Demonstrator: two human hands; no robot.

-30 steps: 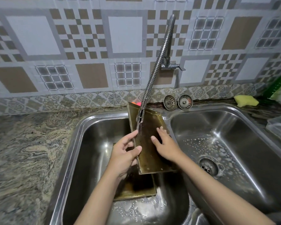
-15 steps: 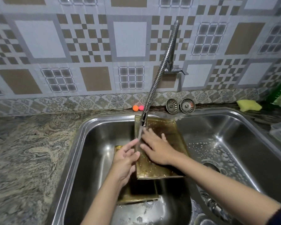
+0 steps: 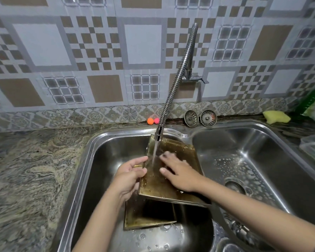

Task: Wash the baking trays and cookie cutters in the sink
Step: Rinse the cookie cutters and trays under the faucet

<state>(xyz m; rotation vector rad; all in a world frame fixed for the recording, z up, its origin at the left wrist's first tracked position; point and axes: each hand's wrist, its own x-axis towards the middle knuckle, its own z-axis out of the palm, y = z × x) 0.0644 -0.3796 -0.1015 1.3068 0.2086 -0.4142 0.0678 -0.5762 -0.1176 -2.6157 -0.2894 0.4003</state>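
A brownish, stained baking tray point(image 3: 184, 153) is held tilted over the left sink basin point(image 3: 105, 160), under running water from the flexible tap point(image 3: 173, 95). My left hand point(image 3: 129, 177) grips the tray's left edge, thumb on top. Flat on the tray's inner face lies my right hand point(image 3: 180, 171), fingers spread, at the water stream. A second baking tray point(image 3: 147, 215) lies on the basin floor below, partly hidden by the upper one. No cookie cutters are visible.
The right basin point(image 3: 262, 160) has soap foam around its drain point(image 3: 235, 186). Two sink strainers point(image 3: 200, 118), two small orange and pink balls point(image 3: 153, 121) and a yellow sponge point(image 3: 275, 117) sit along the back ledge. A clear plastic container point(image 3: 313, 148) is at right. Granite counter point(image 3: 29, 170) spreads left.
The tray has turned from nearly edge-on to face me more. My right hand slid up and left across it to the water stream. My left hand kept its grip.
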